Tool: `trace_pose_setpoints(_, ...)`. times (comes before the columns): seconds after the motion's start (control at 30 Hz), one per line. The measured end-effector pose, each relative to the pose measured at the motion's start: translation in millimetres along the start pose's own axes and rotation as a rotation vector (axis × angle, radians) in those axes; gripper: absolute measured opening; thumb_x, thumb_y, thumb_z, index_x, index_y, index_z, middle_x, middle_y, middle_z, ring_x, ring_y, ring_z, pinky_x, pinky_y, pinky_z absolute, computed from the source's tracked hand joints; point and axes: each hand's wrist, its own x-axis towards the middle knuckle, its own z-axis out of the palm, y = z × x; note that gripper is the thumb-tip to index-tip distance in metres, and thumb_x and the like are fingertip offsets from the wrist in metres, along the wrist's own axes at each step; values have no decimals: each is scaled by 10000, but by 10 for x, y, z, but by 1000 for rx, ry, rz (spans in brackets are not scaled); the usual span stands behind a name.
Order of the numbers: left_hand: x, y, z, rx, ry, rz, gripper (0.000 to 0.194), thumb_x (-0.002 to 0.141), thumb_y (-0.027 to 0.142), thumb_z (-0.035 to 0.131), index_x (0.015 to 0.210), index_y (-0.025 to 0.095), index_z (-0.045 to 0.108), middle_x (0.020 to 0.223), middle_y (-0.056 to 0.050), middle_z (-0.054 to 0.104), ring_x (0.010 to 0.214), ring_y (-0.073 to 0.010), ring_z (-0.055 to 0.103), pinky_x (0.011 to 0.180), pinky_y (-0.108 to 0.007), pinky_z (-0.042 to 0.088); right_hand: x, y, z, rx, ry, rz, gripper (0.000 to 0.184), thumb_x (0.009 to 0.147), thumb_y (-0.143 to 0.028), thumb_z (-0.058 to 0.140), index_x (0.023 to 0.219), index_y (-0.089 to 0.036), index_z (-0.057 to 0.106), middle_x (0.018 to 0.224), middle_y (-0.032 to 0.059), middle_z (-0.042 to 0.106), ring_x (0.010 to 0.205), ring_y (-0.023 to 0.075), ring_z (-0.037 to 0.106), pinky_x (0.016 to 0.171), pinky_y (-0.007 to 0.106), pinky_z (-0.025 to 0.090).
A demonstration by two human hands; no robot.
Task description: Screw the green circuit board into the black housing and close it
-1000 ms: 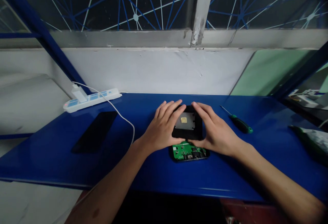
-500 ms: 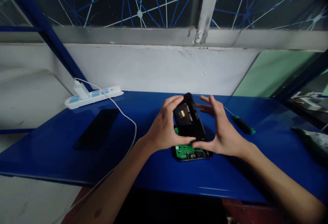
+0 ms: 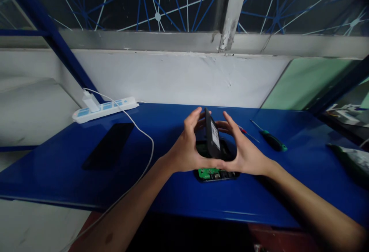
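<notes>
Between my two hands a black plastic cover [image 3: 210,136] stands tilted nearly edge-on, its white label facing right. My left hand [image 3: 187,148] grips it from the left, thumb below the lower edge and fingers at the top. My right hand [image 3: 245,148] curves round the right side, its thumb at the lower edge beside my left thumb and its fingers reaching the labelled side; its index finger is raised. Right below lies an opened black device housing with a green circuit board [image 3: 206,173], partly hidden by the cover and my hands.
A green-handled screwdriver [image 3: 273,140] and a thin red-handled screwdriver [image 3: 253,136] lie right of my hands. A dark phone-like slab [image 3: 108,146] lies left, near a white cable [image 3: 144,131] and a power strip [image 3: 108,108]. A dark green item [image 3: 346,161] sits far right.
The cover has turned from showing its dark inner side with a gold patch to nearly edge-on with its label visible. My right hand has moved left, closer to it, uncovering the red-handled screwdriver.
</notes>
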Motion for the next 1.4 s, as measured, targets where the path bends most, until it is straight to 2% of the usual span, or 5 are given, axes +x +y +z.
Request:
trace_pose_setpoints(0.17,-22,-100,-59,138,76,-79,1341,594,373,954,1535,299,1,1474,-192,384,1345,-437,458,1094,-656,423,20,104,-72,4,120,45,1352,610,-480,880,1598,-301,-25,1553,177,376,1386,395,452,1133,636,388)
trace_pose_setpoints(0.37,0,-222,-158,342,19,-131,1392,553,429,959,1556,286,5,1487,-215,381,1325,-477,470,1059,-691,433,47,191,-175,-26,143,79,1375,571,-477,898,1602,-280,8,1564,162,383,1401,378,438,1167,592,367)
trace_pose_setpoints(0.57,121,-244,-292,468,-146,-55,1309,634,394,916,1566,277,4,1593,-217,248,1404,-469,381,1088,-676,422,37,220,-252,-116,160,60,1330,595,-426,883,1603,-282,28,1575,136,372,1416,367,417,1176,586,355)
trace_pose_setpoints(0.8,164,-282,-388,586,-290,200,1071,762,282,810,1552,267,87,1586,-222,247,1429,-429,352,1069,-655,440,37,195,-298,-216,142,-19,1244,667,-357,831,1602,-299,13,1562,133,383,1401,372,422,1146,605,385)
trace_pose_setpoints(1.4,96,-187,-399,573,-184,260,1089,740,295,829,1531,337,82,1530,-171,307,1387,-424,404,1046,-623,466,24,91,-251,-258,148,-74,1187,720,-344,806,1596,-340,4,1577,116,352,1395,377,428,1100,604,437)
